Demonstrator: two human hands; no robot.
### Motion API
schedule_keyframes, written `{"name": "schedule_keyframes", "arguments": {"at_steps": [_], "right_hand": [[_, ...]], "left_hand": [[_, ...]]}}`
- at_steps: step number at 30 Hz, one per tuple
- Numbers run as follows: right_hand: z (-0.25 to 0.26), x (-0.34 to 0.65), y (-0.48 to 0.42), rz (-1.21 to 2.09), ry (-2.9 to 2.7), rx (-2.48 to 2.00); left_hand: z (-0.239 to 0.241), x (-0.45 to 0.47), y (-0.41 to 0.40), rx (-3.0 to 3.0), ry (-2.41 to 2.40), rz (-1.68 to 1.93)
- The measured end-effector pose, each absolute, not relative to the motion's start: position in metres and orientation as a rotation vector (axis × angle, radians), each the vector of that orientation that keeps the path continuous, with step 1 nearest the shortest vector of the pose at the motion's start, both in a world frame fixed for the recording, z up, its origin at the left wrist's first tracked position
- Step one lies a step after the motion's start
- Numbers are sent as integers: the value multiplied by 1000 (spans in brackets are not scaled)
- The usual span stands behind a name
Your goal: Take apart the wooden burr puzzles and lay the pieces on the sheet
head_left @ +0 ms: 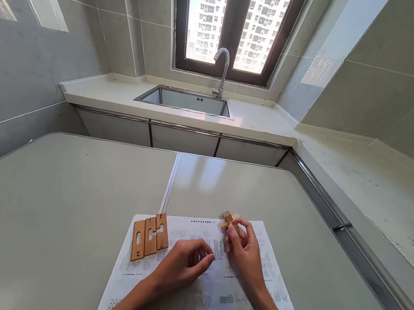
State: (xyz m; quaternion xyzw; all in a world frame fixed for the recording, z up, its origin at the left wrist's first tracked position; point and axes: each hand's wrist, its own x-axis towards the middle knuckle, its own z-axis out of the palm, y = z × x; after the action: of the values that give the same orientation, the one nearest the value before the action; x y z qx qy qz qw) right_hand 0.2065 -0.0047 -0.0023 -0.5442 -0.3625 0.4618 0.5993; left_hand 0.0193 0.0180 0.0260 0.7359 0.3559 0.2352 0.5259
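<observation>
— Wooden, that little cross-shaped puzzle piece (228, 220); the right hand (244, 249) has it pinched at the fingertips, fingers closed around its near end, so the block sticks out beyond them, just above the printed sheet (247, 297).

— And the other hand?

— The left hand (184, 264) sits just beside the grip, on the person's near-left of it, fingers curled inward with the thumb tip close to the right hand's knuckles. It holds nothing that I can see; it rests loosely closed on the paper.

— What lies around them?

— Further left of the grip, three flat wooden slats (150, 235) lie side by side, touching, on the sheet's far left corner. They have slots cut in them, and one carries a number near its end. The sheet itself is covered in small diagrams and lies on a pale table (44, 213).

— Beyond that?

— Well past the grip, across a gap, a counter holds a steel sink (188, 100) with a curved tap (222, 71), under a dark-framed window (235, 23).
</observation>
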Motion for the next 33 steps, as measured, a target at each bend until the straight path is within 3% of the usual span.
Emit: {"name": "schedule_keyframes", "arguments": {"at_steps": [11,16,33], "right_hand": [[5,204,-16,1342,-1011,-1030],[7,199,-21,1413,-1203,-1010],[6,200,-17,1486,-1250,-1036]], "left_hand": [[13,25,19,1220,735,726],[25,21,19,1248,698,642],[29,16,17,1423,772,892]]}}
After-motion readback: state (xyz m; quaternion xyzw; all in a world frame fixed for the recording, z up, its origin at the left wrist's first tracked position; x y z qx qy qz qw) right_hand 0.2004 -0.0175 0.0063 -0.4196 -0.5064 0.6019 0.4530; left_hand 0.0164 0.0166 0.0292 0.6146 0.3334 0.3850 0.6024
